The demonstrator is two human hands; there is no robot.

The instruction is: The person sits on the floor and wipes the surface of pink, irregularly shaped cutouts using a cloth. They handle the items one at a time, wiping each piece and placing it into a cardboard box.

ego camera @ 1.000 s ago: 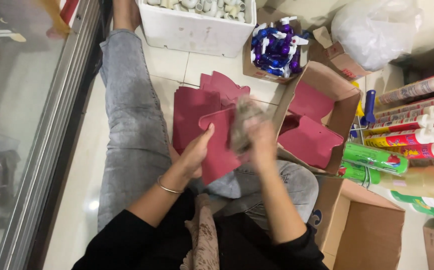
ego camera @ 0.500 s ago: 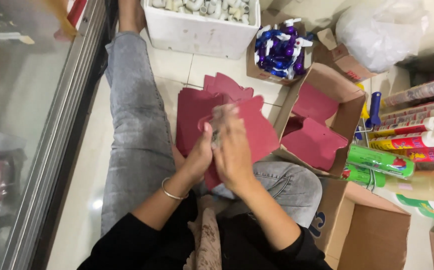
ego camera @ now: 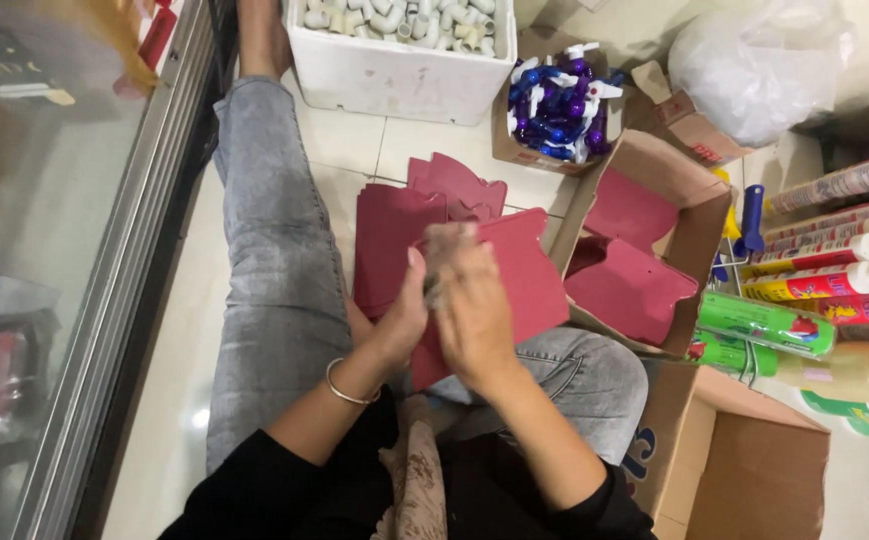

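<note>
Nearest the viewer, both hands met over the lap of a person seated on the tiled floor (ego camera: 169, 440). The left hand (ego camera: 399, 320), a thin bangle (ego camera: 346, 385) at its wrist, was curled against the edge of a dark red card cutout (ego camera: 514, 285), thumb up beside the other hand. The right hand (ego camera: 472, 305) lay on top of the same cutout, fingers bent and closed about something small and dark that could not be made out; its fingertips were blurred. The cutout rested tilted over the knee in grey jeans (ego camera: 279, 250). Just beyond it lay a loose stack of matching red cutouts (ego camera: 394, 235) on the floor. To the right stood an open cardboard box (ego camera: 699, 235) holding more red cutouts (ego camera: 629, 290), and beside that, green tubes (ego camera: 764, 325) and a row of sealant cartridges (ego camera: 834, 255). A closed brown carton (ego camera: 754, 470) sat near the right knee. Farther off were a white tub of white pipe fittings (ego camera: 394, 70), a small box of blue and purple pieces (ego camera: 559, 100), and a white plastic bag (ego camera: 764, 60). A glass-fronted counter (ego camera: 44, 260) ran along the left.
</note>
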